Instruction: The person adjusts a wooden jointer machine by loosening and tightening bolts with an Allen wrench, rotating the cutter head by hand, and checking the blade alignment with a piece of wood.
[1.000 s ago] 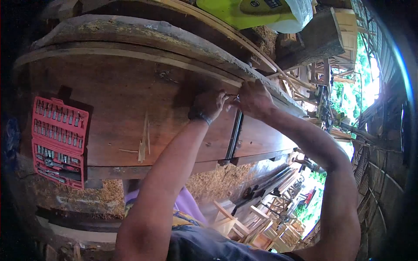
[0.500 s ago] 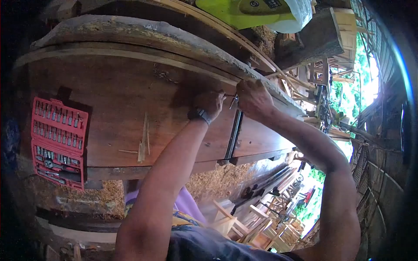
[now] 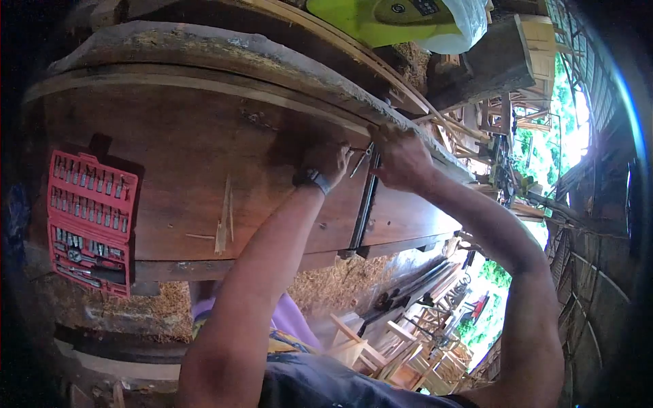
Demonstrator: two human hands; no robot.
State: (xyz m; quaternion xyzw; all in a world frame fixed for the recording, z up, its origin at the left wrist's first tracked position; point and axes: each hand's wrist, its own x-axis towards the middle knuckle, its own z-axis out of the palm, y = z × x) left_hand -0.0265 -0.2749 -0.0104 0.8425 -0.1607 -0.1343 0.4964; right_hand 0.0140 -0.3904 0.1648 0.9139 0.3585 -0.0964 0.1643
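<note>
The left hand (image 3: 330, 163) curls its fingers beside a thin dark rod; whether they grip it, I cannot tell. The right hand (image 3: 403, 158) bends its fingers at the upper end of a slim metal tool (image 3: 362, 160); their hold is equally unclear. Between the hands, near the far edge of the desk (image 3: 170, 149), the tool slants, narrow and straight, its silvery surface catching the light. Just beside it, a dark, straight metal bar (image 3: 362, 221) crosses to the near edge. The desk is broad, smooth, reddish-brown wood. Pale, jagged splinters (image 3: 222, 228) lie toward its near edge; a rough, bark-like slab (image 3: 224, 47) runs along the far one. At the left end, an open red plastic case (image 3: 92, 217) holds rows of small metal pieces, one corner reaching past the near edge. A watch (image 3: 314, 179) circles the left wrist. The fingertips blur into shadow, the right hand covers whatever lies behind it, and the tool's tips are too small to make out.
</note>
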